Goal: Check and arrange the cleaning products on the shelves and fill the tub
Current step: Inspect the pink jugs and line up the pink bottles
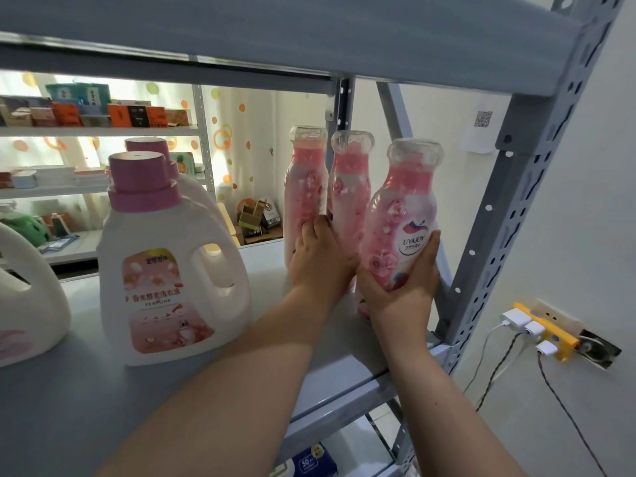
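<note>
the step in hand was arranging the pink bottles at the right end of the grey shelf (51, 390); nothing of the tub showed. the right hand (402, 290) was wrapped round the lower body of the front bottle (401, 215), fingers curling up its right side, label facing the camera. that bottle leaned a little to the right in the centre right of the frame, its base mostly hidden by the hand, so whether it stood fully on the shelf could not be told. the left hand (320, 259) lay over the lower parts of the left bottle (306, 180) and the middle bottle (349, 187), fingertips up at the gap between them; whether it gripped one or only steadied both could not be told. these two stood upright, close together, just behind the front bottle. left of centre, well apart from the bottles, stood a white jug (172, 263) with a pink cap, a second jug (192, 173) right behind it. the next move probably called for setting the front bottle upright beside the other two, label outward, without knocking the pair, which looked tall, narrow and easy to tip.
</note>
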Tool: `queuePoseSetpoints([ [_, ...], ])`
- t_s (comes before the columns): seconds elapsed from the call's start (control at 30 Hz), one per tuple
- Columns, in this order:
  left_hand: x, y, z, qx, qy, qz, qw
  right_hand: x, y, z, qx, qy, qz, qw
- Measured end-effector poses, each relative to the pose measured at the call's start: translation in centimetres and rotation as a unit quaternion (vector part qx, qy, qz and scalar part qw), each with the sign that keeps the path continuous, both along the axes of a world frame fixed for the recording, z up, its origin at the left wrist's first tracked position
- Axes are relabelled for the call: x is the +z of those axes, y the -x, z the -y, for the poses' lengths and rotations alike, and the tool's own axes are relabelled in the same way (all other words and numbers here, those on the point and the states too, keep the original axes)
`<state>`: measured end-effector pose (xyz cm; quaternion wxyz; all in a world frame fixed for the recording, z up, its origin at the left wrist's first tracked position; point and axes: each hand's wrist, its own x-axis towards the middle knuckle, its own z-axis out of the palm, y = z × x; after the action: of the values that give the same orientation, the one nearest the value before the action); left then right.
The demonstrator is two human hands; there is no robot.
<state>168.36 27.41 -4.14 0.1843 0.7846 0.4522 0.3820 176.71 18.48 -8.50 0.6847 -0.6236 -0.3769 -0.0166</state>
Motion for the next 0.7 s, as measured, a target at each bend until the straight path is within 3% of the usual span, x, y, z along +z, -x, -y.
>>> queuePoseSetpoints([
  [0.47,-0.7,1.5,-0.6,-0.027,0.056,0.1,0.993,0.5,0.3,0.1,0.027,0.005,0.0,1.0],
  [0.7,-0.2,3.0,0.8,-0.041,0.05,0.09,0.994,0.6,0.6,-0.2,0.039,0.04,0.008,0.998],
])
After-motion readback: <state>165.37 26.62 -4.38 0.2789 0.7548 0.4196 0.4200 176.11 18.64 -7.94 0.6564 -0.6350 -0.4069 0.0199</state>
